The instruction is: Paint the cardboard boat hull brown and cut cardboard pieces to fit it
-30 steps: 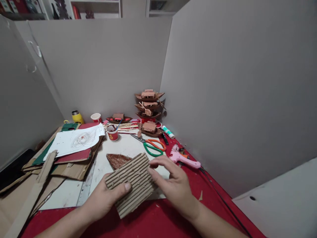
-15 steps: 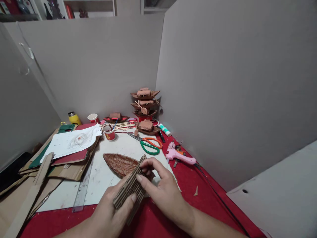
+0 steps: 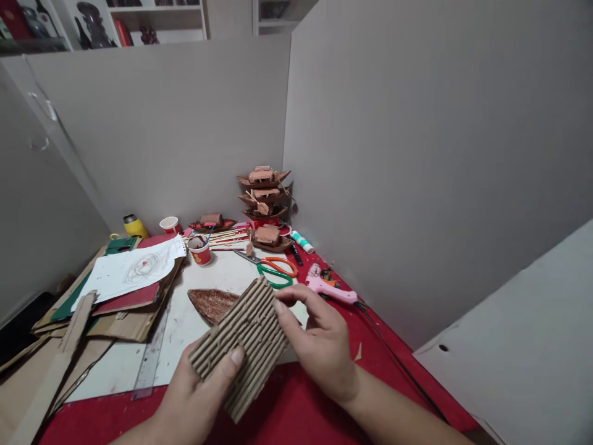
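Note:
A ridged piece of corrugated cardboard (image 3: 245, 337) is held up between my two hands, its grooved face toward me. My left hand (image 3: 194, 386) grips its lower left part, thumb lying across the ridges. At the upper right edge, my right hand (image 3: 319, 343) pinches the piece between thumb and fingers. Behind the cardboard a brown boat hull (image 3: 210, 304) rests on the white board (image 3: 178, 327), its right part hidden. Scissors (image 3: 275, 272) with green and orange handles lie beyond my hands.
A pink glue gun (image 3: 331, 287) with its cord lies on the right. Stacked model boats (image 3: 263, 191) stand at the back. A red paper cup (image 3: 199, 252) holds a brush. At left are cardboard sheets (image 3: 139, 327), a sketch (image 3: 134, 272) and a clear ruler (image 3: 151, 364).
The cardboard has turned so that its ridged face now shows broadly, flatter and more open than before. My right thumb has shifted from its middle to the right edge. The view has shifted slightly.

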Available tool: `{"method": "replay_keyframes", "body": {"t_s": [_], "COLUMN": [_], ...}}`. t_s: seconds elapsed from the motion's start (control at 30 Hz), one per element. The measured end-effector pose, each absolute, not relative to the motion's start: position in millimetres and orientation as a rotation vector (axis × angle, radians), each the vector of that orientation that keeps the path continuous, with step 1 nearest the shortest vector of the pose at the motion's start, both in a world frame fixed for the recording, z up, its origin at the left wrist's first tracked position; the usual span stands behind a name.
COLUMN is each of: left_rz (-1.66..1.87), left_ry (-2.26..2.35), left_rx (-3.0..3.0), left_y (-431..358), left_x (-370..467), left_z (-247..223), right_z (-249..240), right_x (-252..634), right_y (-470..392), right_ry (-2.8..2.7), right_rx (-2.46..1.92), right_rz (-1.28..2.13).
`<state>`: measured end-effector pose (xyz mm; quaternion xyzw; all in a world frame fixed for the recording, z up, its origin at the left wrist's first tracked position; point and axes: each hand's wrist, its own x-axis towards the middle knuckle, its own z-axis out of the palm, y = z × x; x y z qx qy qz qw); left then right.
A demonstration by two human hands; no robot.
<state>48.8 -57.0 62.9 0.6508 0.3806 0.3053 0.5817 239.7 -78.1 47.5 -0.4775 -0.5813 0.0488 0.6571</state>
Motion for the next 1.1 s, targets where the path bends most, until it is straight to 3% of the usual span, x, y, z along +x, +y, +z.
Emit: {"method": "replay_keyframes", "body": {"t_s": [0.23,0.57,0.83,1.1], "left_rz": [0.801,0.723,0.895,0.832], "left_ry": [1.010,0.874,0.925,0.820], "left_rx": [1.383,1.404,1.334,1.385], "left_y": [-52.3,-50.2,-40.9,-39.7], "left_x": [44.2,48.9,43.4,45.9], "left_z": [45.5,59.8,61.2,64.7], "right_z": [51.7,55.5,55.2,43.7], "right_x": [237.7,236.7,225.1,236.0], "right_y": [-78.2,-81.2,-92.7,-80.6], "right_ry": [-1.684,-1.874,-2.143,-1.667], "right_rx": [-0.946,-1.009,-0.561,-1.042], "right_rz": [-0.106,-0.286,-0.120,-0.113]}}
